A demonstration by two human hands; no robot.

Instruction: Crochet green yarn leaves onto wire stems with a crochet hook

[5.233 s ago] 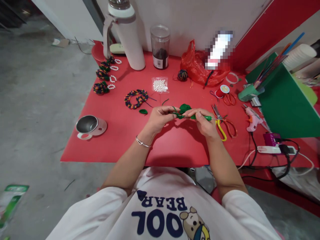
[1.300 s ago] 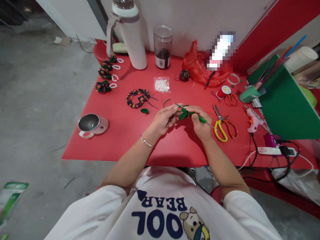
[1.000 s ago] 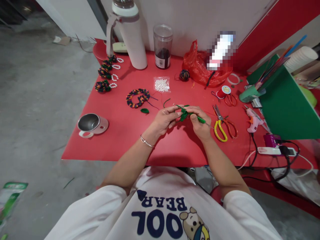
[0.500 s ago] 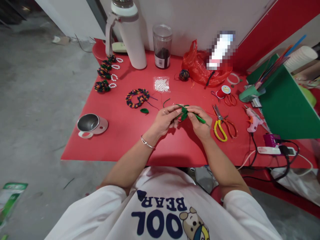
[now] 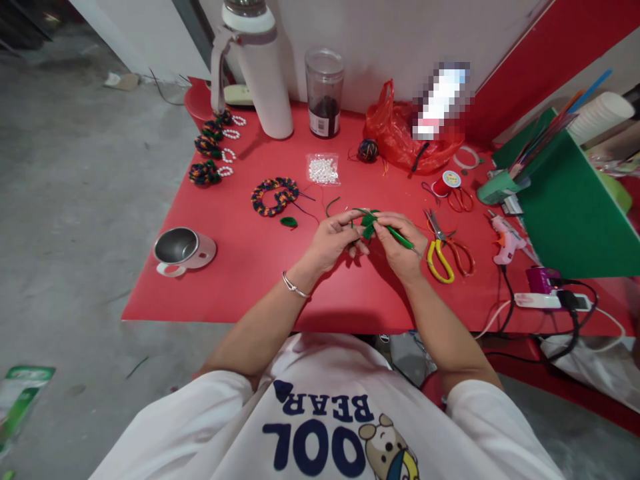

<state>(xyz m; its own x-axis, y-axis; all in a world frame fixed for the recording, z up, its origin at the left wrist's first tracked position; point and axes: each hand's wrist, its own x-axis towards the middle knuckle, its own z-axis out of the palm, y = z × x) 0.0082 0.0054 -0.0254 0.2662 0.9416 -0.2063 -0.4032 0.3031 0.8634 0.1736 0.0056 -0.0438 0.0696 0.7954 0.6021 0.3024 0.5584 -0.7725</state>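
My left hand (image 5: 334,241), with a silver bangle at the wrist, pinches the left side of a small green yarn piece (image 5: 369,225). Held in my right hand (image 5: 401,245) is a green-handled crochet hook (image 5: 400,238), whose tip end meets the yarn piece; the exact tip is hidden. A small green leaf (image 5: 289,222) lies left of my hands, near a multicoloured crocheted loop (image 5: 270,197). Green yarn runs over my left fingers.
Yellow-handled scissors (image 5: 441,261) lie right of my right hand, a pink glue gun (image 5: 507,239) beyond. A mug (image 5: 185,251) stands at left. Behind are a bead packet (image 5: 323,169), a white flask (image 5: 270,80), a cup (image 5: 325,93) and a red bag (image 5: 390,133).
The fingers of my left hand have spread slightly beneath the green piece, which has turned a little. My right hand and the hook have shifted slightly to the right.
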